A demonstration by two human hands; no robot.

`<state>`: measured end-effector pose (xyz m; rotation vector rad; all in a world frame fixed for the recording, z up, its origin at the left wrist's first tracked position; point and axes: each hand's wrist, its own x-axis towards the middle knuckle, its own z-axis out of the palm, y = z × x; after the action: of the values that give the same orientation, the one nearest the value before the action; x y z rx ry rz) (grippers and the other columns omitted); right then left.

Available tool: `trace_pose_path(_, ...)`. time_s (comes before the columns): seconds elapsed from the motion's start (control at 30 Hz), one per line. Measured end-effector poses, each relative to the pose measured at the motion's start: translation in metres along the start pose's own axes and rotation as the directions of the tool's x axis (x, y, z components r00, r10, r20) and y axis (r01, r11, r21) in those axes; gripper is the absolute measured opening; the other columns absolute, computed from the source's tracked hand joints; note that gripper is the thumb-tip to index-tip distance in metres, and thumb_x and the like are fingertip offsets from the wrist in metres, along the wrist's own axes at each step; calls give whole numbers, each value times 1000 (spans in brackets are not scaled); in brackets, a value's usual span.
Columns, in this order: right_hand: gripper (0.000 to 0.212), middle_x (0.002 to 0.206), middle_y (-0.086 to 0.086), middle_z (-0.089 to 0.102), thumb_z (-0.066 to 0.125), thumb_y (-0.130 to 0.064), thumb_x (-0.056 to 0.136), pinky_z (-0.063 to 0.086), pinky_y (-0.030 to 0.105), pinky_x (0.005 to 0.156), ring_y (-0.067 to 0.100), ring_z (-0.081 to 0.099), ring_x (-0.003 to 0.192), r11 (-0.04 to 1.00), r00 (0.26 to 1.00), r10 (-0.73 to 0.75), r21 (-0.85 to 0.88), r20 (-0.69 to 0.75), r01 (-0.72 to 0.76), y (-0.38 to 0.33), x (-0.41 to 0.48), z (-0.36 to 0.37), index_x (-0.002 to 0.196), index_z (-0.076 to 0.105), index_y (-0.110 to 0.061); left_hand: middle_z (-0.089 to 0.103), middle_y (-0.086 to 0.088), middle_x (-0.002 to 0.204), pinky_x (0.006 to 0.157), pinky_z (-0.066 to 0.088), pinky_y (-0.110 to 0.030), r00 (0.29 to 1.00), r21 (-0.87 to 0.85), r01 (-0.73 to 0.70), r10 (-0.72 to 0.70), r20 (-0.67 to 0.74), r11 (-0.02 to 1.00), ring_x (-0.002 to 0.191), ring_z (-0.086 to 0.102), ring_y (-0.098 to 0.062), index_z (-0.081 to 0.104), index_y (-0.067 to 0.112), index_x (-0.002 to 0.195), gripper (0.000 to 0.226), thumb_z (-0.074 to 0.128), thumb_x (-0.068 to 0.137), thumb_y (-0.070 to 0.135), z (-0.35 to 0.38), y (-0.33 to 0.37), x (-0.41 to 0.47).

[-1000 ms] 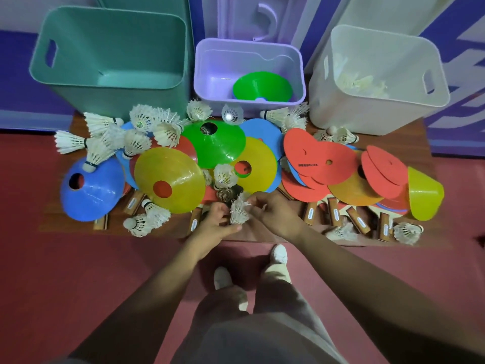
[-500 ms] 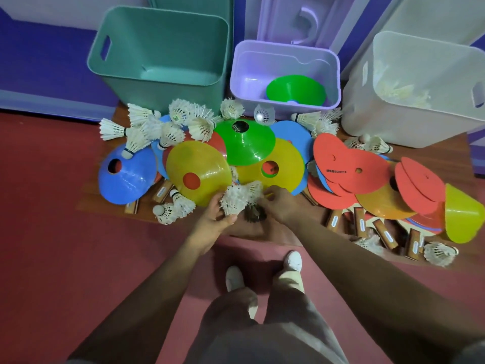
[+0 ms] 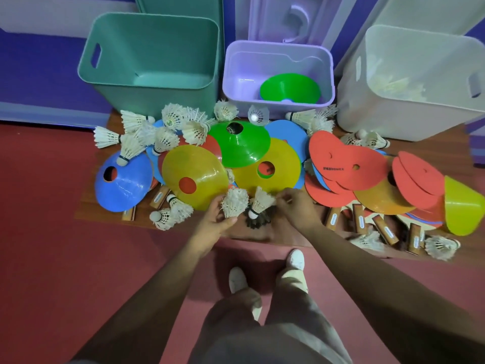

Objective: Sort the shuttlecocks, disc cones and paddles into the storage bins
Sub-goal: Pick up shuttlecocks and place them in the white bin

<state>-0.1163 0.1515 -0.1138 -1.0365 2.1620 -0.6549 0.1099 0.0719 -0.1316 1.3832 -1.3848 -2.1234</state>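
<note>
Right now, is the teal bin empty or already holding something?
Empty as far as visible: the teal bin shows only bare floor and walls; its near rim hides a strip.

Just beyond the left hand [image 3: 214, 223] and right hand [image 3: 298, 210], overlapping yellow disc cones [image 3: 195, 177] and a green disc cone [image 3: 240, 147] cover the board [image 3: 89, 206], shuttlecocks [image 3: 170, 119] heaped farther on. Red paddles [image 3: 346, 164] crowd the right hand's outer side. Past the pile the bins [image 3: 147, 48] stand open-topped; floor [image 3: 52, 258] behind the hands lies free.
</note>
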Motion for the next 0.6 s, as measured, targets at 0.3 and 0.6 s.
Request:
trace_pose_path(0.3, 11, 96, 12, 60, 49, -18, 98, 53, 52, 75, 32, 66, 80, 986, 991, -14, 163, -130, 35, -4, -2, -23, 88, 51, -23, 52, 2, 136, 90, 44, -24, 999, 199, -5, -2, 34, 980, 116, 55, -14, 41, 48, 124, 64, 66, 87, 2, 19, 2, 10)
trace_pose_path(0.6, 13, 80, 7, 66, 46, -19, 102, 53, 35, 63, 15, 65, 68, 937, 998, -24, 345, -66, 45, -46, -10, -23, 92, 52, -13, 51, -1, 139, 95, 43, -26, 998, 230, -28, 14, 60, 973, 120, 54, -15, 42, 55, 122, 65, 71, 85, 9, 18, 2, 18)
